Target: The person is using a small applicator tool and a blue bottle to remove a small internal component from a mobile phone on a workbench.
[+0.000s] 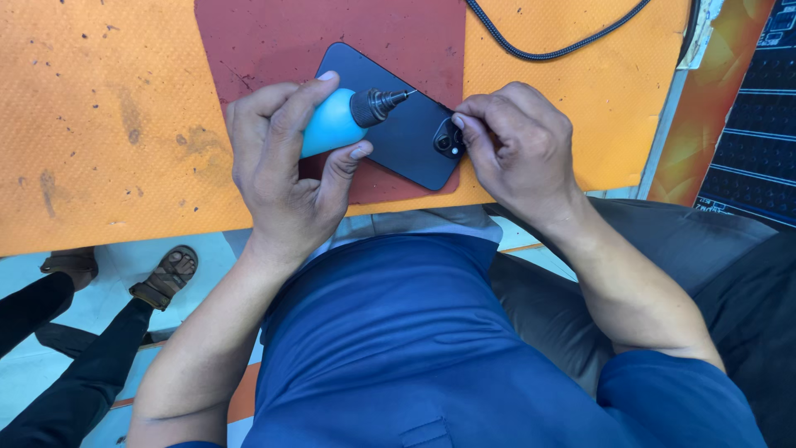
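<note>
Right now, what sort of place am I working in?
Probably a phone repair bench: a dark phone lies face down on a red mat, the left hand holds a blue needle-tip blower, and the right hand pinches at its camera corner.

From my remote seat I see an orange mat (108, 124) covering the worktable, speckled with dark stains. A dark red pad (274, 41) lies on top of it near the far edge. A black braided cable (547, 51) curves across the mat's upper right part. Right of the table stands an orange panel (705, 108), and beside it a dark board (759, 124) with rows of small shapes. Below the table edge, on the pale floor (124, 265), I see another person's sandalled foot (168, 276) and black trouser leg (75, 382).
</note>
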